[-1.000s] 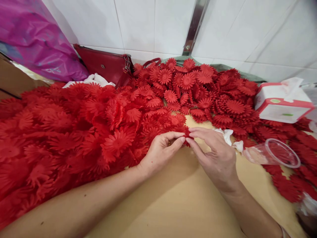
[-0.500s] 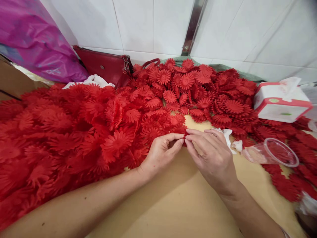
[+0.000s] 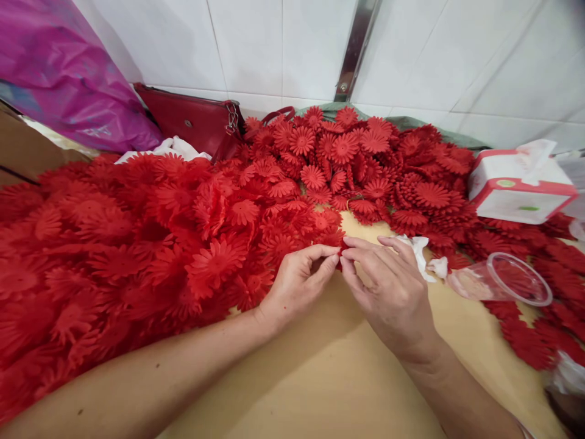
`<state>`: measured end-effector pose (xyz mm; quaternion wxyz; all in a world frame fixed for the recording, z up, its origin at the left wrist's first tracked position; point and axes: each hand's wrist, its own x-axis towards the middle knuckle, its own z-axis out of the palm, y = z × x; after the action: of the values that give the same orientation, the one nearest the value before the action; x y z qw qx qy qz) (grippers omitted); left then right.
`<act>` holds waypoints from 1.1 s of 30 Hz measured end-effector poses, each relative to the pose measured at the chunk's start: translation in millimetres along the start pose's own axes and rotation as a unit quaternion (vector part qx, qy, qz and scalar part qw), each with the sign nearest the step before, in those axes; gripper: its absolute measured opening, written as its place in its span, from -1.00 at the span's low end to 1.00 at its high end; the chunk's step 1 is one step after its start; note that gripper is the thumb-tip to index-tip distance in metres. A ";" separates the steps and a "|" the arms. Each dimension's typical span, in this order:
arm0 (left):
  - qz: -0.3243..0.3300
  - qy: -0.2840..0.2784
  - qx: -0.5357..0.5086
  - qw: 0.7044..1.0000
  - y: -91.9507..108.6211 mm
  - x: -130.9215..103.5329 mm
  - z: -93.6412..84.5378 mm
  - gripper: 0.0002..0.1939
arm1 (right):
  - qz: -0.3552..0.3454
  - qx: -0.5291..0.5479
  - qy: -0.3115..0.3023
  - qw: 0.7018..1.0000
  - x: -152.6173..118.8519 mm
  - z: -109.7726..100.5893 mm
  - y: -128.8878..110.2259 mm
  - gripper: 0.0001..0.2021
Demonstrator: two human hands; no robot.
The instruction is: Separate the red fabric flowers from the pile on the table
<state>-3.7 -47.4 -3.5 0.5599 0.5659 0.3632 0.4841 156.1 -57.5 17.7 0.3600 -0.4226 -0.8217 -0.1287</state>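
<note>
My left hand (image 3: 298,279) pinches with thumb and index finger at the middle of the view, above the table. Against it, the fingertips of my right hand (image 3: 393,294) are closed from the other side. Between the two sets of fingertips shows a little of a red artificial flower (image 3: 340,251); the fingers hide most of it. A large heap of loose red artificial flowers (image 3: 217,262) spreads beside my left hand and forearm. Behind my hands rises a second pile of red flowers (image 3: 345,148), many of them stacked.
Right of my hands, a clear plastic cup (image 3: 484,281) lies on its side near crumpled tissue (image 3: 418,253). A tissue pack (image 3: 521,189) sits further right on red flowers. At the back left are a red handbag (image 3: 192,122) and a purple plastic bag (image 3: 77,79), against a tiled wall.
Almost nothing differs. Both hands keep their pinch at the same spot, with only a very slight shift of the right fingers.
</note>
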 end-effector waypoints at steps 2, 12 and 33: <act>-0.001 0.008 -0.003 1.000 -0.2 -0.1 0.4 -0.77 | 0.022 0.032 -0.002 0.999 -0.7 1.0 1.7 -0.92; 0.004 0.017 0.016 1.000 -3.8 1.2 1.4 -0.77 | 0.087 0.125 -0.016 0.988 -3.5 3.0 11.1 -0.92; -0.045 0.046 -0.003 0.998 9.4 -0.8 1.9 -0.76 | 0.178 0.228 -0.009 0.957 -1.4 2.6 5.2 -0.84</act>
<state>-3.3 -49.7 5.8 0.5656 0.5246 0.4118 0.4851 159.5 -53.9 14.3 0.4564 -0.4695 -0.7442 0.1321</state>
